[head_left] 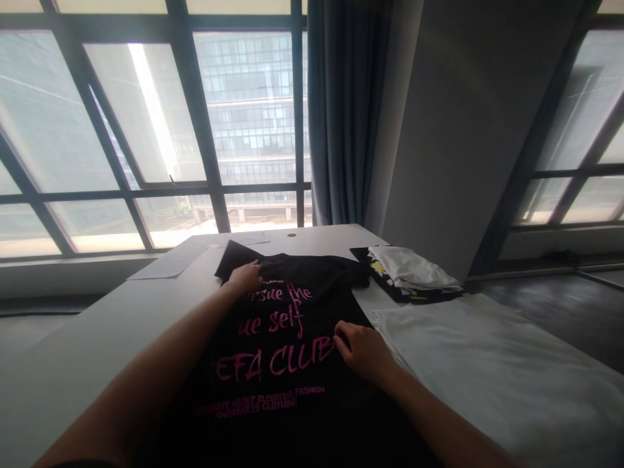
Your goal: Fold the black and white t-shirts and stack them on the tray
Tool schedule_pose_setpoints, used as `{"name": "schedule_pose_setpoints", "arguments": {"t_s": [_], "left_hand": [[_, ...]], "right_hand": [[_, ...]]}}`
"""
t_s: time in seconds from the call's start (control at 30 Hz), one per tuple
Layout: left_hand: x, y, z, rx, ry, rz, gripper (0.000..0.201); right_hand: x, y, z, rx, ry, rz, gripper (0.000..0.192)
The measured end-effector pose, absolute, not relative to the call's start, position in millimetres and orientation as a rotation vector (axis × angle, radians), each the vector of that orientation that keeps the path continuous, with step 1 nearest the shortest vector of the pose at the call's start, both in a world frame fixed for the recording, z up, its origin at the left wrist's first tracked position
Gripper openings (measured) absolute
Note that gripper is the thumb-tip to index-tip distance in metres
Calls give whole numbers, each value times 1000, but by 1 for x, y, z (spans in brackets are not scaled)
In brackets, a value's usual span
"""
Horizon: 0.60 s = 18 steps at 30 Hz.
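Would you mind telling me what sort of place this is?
Probably an office or workroom high in a city building: a long white table bears a black T-shirt and folded clothes, before large windows facing a tower block.
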<state>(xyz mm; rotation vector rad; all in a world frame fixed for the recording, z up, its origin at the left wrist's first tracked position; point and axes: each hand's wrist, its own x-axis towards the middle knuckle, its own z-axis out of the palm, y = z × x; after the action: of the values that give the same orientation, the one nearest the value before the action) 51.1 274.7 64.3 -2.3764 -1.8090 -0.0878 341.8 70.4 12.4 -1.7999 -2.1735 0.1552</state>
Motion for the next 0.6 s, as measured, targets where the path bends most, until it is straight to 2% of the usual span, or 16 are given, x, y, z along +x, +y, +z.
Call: {"name": "schedule_pose_setpoints", "arguments": {"t_s": [0.13,0.27,0.43,0.6], "left_hand": [[89,262,39,-2547,-1630,34,46],[87,258,31,-2556,-1583,-9,40],[75,255,30,-2644,-1467,-218,45],[64,259,25,-2729,-1273,-599,47]], "right_hand": [[342,71,11,-1796,-2173,153,17],[341,71,11,-1800,-2179,148,17],[342,71,11,-1810,-2175,147,17],[342,70,11,-1802,-2174,158,17]]}}
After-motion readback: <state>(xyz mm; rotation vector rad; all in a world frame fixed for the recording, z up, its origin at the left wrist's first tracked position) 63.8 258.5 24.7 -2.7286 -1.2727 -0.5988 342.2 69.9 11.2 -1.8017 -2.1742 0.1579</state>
